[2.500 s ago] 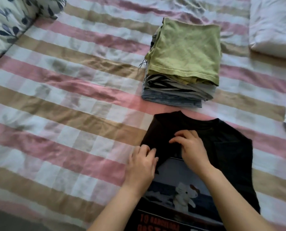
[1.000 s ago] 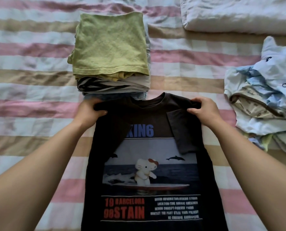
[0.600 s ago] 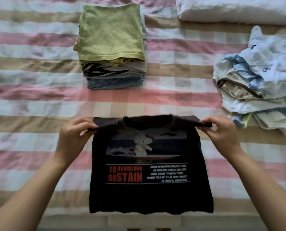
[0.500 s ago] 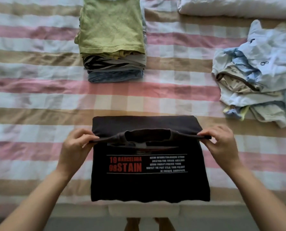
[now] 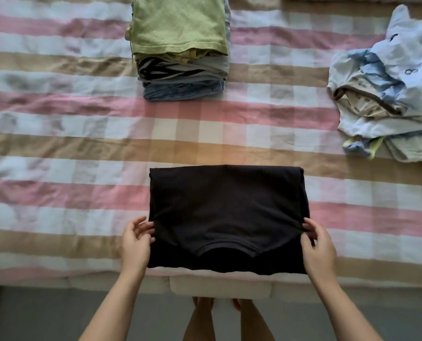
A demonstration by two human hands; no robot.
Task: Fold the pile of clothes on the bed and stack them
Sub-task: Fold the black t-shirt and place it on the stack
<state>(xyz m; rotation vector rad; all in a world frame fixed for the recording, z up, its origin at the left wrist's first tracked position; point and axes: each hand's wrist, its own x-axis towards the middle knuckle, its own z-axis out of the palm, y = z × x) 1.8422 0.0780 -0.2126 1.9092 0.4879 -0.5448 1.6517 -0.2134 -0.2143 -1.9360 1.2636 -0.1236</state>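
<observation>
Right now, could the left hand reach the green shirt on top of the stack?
Probably yes. Only bare striped bedspread lies between the left hand and the green shirt atop the stack. But its grip is on the black shirt, so it would need to let go first.

Pale blue garment [image 5: 418,49]: bore a small dark mark resembling an 8.
Beige garment [image 5: 355,105]: carried faint lettering, too small to be read.
</observation>
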